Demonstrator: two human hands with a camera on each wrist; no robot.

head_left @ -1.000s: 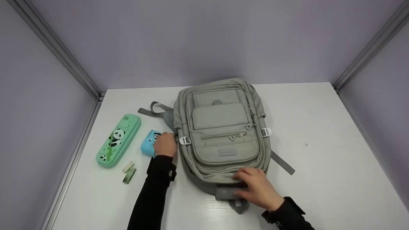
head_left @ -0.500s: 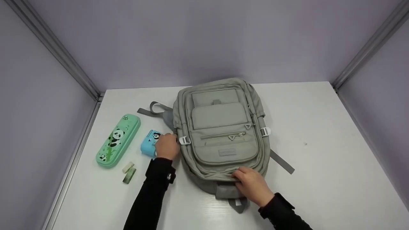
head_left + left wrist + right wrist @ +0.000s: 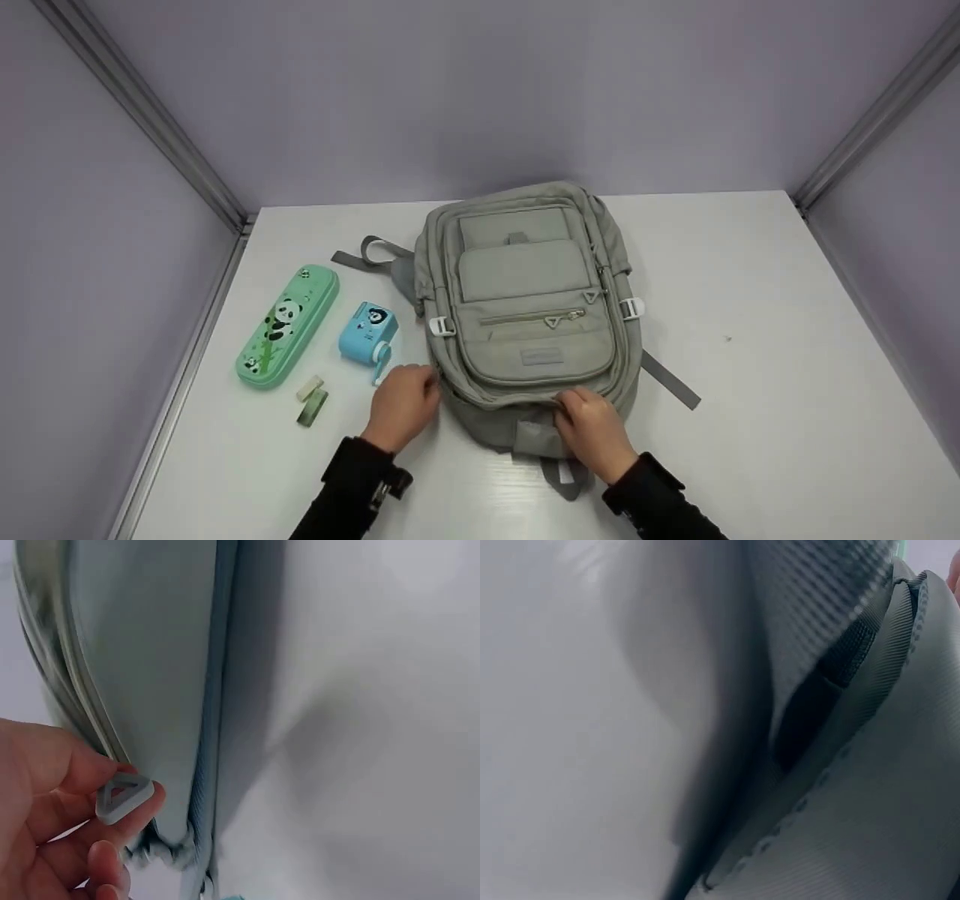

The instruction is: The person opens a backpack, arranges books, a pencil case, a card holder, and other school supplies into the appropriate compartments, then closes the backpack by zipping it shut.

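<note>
The counter [image 3: 780, 315] affords a broad passage right of the backpack [image 3: 525, 274], with a flat strap [image 3: 672, 381] projecting into it. Left side is congested: a narrow lane separates the green case [image 3: 287, 327] from the blue box [image 3: 366, 334], small blocks [image 3: 312, 408] standing near its lower end. The left hand [image 3: 403, 405] obstructs near-side entry between box and backpack (the box's crank [image 3: 381, 361] narrows it further). The rear wall [image 3: 517, 97] limits access behind.

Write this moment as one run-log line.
left grip: pinching triangular zipper pull | right grip: holding edge of backpack | left of backpack: blue sharpener, green panda case
</note>
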